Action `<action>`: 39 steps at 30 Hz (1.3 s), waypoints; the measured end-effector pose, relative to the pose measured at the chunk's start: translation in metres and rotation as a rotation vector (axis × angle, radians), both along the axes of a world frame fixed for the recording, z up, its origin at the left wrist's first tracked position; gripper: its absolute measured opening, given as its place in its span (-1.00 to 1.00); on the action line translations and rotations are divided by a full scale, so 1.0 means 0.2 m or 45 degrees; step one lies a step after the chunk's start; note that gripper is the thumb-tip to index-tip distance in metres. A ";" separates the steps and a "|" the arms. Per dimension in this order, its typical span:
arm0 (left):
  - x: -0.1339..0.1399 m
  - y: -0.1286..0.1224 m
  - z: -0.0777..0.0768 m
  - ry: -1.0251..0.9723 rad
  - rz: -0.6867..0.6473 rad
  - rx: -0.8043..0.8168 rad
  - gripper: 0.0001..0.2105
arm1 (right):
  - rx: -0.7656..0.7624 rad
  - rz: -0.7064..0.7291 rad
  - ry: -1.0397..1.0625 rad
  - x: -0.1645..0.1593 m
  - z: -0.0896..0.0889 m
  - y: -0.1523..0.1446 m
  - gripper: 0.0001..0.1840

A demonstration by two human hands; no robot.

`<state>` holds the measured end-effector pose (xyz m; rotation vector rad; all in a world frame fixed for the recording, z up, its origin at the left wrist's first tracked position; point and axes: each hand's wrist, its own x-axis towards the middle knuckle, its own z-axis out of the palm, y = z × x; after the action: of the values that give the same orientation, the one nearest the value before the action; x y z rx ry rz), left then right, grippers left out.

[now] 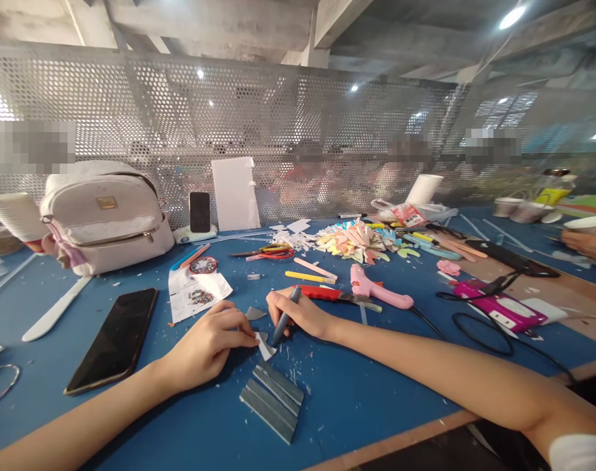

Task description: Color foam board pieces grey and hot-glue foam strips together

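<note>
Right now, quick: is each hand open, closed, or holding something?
Left hand: closed, holding a small white piece.
Right hand: closed around a dark grey pen-like tool.

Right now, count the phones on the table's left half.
2: a flat phone left of the left hand, and an upright phone right of the white backpack. Others may be hidden behind it.

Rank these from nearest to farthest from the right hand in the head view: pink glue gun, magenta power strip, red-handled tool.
1. Red-handled tool: just beyond the right hand.
2. Pink glue gun: to the hand's right.
3. Magenta power strip: farther right, past the glue gun.
</note>
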<state>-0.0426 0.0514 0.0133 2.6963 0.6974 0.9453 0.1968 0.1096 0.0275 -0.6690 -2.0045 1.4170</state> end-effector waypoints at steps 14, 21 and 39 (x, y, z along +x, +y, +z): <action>-0.01 0.00 0.00 0.019 -0.004 -0.006 -0.41 | -0.028 0.032 0.007 0.00 -0.01 0.01 -0.26; 0.00 0.00 0.00 0.012 0.000 -0.007 -0.40 | -0.039 0.022 0.000 0.00 -0.01 0.01 -0.27; 0.00 0.00 0.01 0.033 -0.003 0.000 -0.44 | -0.082 -0.017 -0.019 0.00 -0.04 0.03 -0.27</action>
<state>-0.0430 0.0515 0.0150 2.7134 0.6986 0.9115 0.1959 0.1149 0.0204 -0.7215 -1.9699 1.4779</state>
